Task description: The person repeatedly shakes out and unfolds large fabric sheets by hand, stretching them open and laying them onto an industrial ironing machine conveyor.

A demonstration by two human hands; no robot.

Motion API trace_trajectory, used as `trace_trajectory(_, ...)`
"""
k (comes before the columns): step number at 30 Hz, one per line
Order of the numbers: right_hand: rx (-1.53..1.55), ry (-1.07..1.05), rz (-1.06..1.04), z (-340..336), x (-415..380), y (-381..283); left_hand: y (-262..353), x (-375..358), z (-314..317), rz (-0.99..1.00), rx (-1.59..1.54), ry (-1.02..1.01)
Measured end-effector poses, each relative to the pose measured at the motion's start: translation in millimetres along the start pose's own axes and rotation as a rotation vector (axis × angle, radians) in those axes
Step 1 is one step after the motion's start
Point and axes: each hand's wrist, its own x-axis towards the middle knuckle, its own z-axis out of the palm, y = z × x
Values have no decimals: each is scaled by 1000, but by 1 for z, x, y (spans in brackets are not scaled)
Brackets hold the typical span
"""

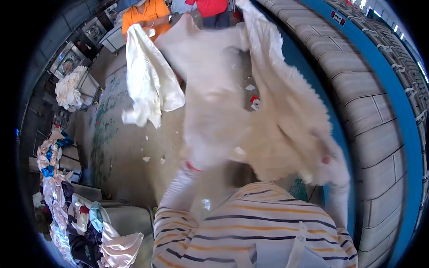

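A large cream cloth (286,120) with a ruffled edge hangs spread out in front of me, blurred by motion. Its near edge is in my right hand (330,163), whose fingers are closed on it close to the blue machine frame. At the cloth's near left part is my left hand (205,152), strongly smeared, with a red band at the wrist; it appears to grip the fabric, though single fingers do not show. The cloth's far end reaches up toward a person in red (214,8).
A person in orange (146,17) holds a shiny white cloth (149,76) ahead on the left. Along the right runs a long machine with padded rollers (371,120). Carts of fabric (73,89) and piled coloured cloths (85,232) stand left. Scraps (146,159) litter the floor.
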Motion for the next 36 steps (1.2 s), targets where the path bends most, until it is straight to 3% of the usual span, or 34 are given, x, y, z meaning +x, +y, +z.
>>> trace_trajectory(1, 153, -6, -51, 22, 9, 4, -7, 8, 33, -42, -253, -183)
trace_trajectory(2, 70, -45, 46, 27, 16, 26, -10, 14, 63, -38, -304, -386)
trace_trajectory(3, -12, -81, 145, 31, 22, 43, -23, 20, 78, 299, 320, -687)
trace_trajectory(5, 120, 38, 284, 44, 30, 43, -32, 24, 98, 619, 942, -933)
trace_trajectory(6, 189, 94, 352, 52, 34, 40, -31, 16, 107, 591, 921, -928)
trace_trajectory(7, 181, 149, 104, 58, 31, 34, -38, 6, 115, 341, 673, -872)
trace_trajectory(8, 284, 213, 119, 55, 28, 31, -46, -4, 122, 93, 424, -797)
trace_trajectory(10, 493, 337, 150, 45, 19, 29, -55, -3, 124, 93, 338, -757)
trace_trajectory(12, 453, 428, 104, 33, 10, 15, -46, 17, 128, 591, 657, -835)
trace_trajectory(14, 223, 466, 65, 6, 3, 10, -46, 26, 144, 600, 625, -760)
trace_trajectory(16, 256, 459, 73, -26, -7, 10, -58, 26, 155, 539, 570, -791)
trace_trajectory(17, 107, 561, 150, -53, -10, 34, -73, 17, 155, 466, 531, -854)
trace_trajectory(18, 126, 684, 14, -57, -7, 38, -86, 10, 157, 390, 493, -913)
trace_trajectory(20, -198, 800, 18, -89, -11, 25, -95, 4, 155, 260, 561, -968)
trace_trajectory(21, -158, 818, 46, -108, -14, 19, -98, 3, 152, 187, 595, -994)
trace_trajectory(22, -117, 835, 76, -134, -18, 20, -100, 4, 150, 191, 623, -935)
trace_trajectory(24, -376, 831, 105, -212, -37, 57, -105, 6, 144, 201, 674, -818)
trace_trajectory(28, -692, 882, 305, -322, -36, 102, -123, -15, 118, -213, 822, -697)
trace_trajectory(30, -862, 871, 423, -360, -28, 119, -137, -30, 104, -381, 812, -575)
trace_trajectory(33, -1052, 846, 569, -401, -7, 141, -135, -42, 95, -443, 876, -526)
trace_trajectory(36, -1164, 865, 581, -424, 14, 153, -139, -63, 92, -543, 957, -361)
